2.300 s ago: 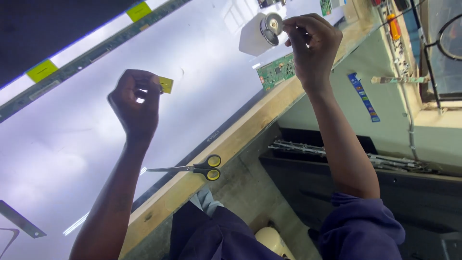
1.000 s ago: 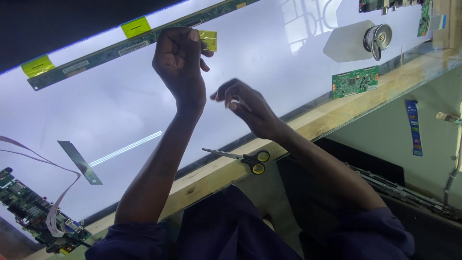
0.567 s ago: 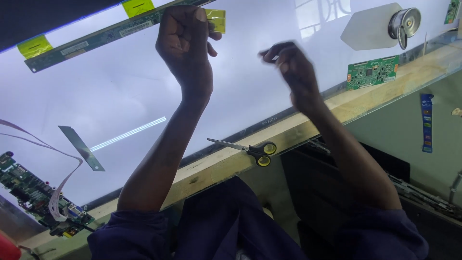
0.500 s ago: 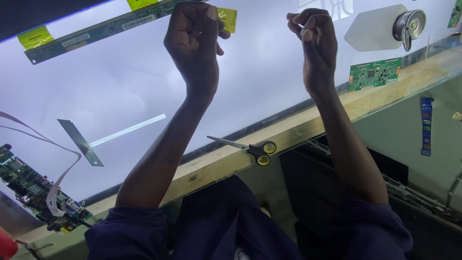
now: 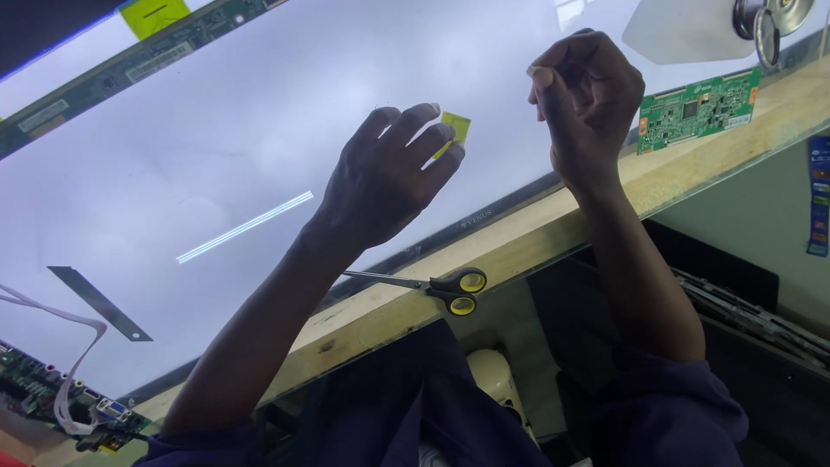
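Above the lit white panel (image 5: 216,164), head view: left hand (image 5: 385,177) is hovering with fingers bunched, pinching a small yellow tape piece (image 5: 454,130) between the fingertips. Right hand (image 5: 588,99) is held up well apart from the left, fingers curled in; whether it is gripping anything cannot be told. Both forearms are rising from the wooden bench edge (image 5: 553,238). Scissors (image 5: 432,284) with yellow-ringed black handles are lying on that edge, between the two arms, blades pointing toward the left forearm. A green circuit board (image 5: 696,108) is lying on the wood beside the right hand. A long green strip board (image 5: 130,65) with a yellow tag (image 5: 154,15) is running along the panel's far edge.
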